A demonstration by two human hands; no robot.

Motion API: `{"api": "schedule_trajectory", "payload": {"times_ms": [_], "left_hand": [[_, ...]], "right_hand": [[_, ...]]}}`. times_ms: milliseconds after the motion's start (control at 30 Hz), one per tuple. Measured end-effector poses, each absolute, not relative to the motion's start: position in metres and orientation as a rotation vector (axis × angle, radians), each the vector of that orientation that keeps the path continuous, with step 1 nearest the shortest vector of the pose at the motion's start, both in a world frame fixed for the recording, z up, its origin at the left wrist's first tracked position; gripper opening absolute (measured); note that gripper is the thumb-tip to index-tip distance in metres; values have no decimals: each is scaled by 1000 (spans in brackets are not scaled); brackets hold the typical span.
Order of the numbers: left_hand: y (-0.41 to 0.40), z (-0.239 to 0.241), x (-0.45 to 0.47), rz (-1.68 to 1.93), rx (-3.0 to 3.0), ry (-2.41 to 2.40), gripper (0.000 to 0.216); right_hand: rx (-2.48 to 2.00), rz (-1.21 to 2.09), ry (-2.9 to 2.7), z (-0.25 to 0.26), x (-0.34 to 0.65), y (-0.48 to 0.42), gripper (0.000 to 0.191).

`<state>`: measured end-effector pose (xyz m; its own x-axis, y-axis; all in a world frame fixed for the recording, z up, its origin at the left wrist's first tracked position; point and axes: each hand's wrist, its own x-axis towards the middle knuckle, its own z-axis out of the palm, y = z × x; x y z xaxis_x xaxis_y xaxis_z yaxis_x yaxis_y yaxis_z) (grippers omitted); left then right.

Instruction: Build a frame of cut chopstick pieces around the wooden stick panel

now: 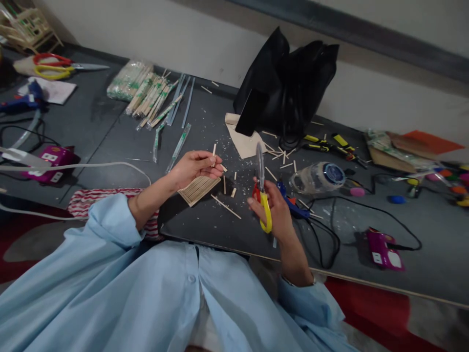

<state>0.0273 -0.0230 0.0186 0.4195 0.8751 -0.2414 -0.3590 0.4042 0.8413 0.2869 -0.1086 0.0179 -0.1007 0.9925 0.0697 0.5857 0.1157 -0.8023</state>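
My left hand [194, 167] pinches a short wooden stick [214, 149] upright above a small panel of glued sticks [198, 188] lying on the dark board [205, 222]. My right hand [274, 212] grips red-and-yellow scissors [262, 188] by the handles, blades closed and pointing up, a little to the right of the panel. Cut stick pieces [225, 206] and wood crumbs lie scattered between the two hands.
A black bag [289, 83] stands at the back against the wall. Packs of chopsticks [146, 93] lie back left, a second pair of scissors [54, 66] far left. A blue glue gun [293, 205], a tape roll [318, 177], cables [330, 239] and purple boxes [383, 249] crowd the right.
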Motion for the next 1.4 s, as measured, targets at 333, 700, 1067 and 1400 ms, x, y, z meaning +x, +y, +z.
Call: {"api": "schedule_trajectory", "payload": {"times_ms": [333, 700, 1067, 1400], "left_hand": [[-21, 12, 27, 800, 872, 716, 23], [-24, 7, 23, 672, 1139, 698, 28], [-24, 18, 20, 648, 1187, 674, 27], [-23, 25, 19, 573, 987, 612, 24]], "right_hand": [[-1430, 672, -1956, 8, 247, -67, 36], [-1368, 627, -2202, 0, 248, -71, 33], [-1318, 557, -2281, 1, 247, -71, 32], [-1282, 811, -2265, 23, 248, -70, 32]]}}
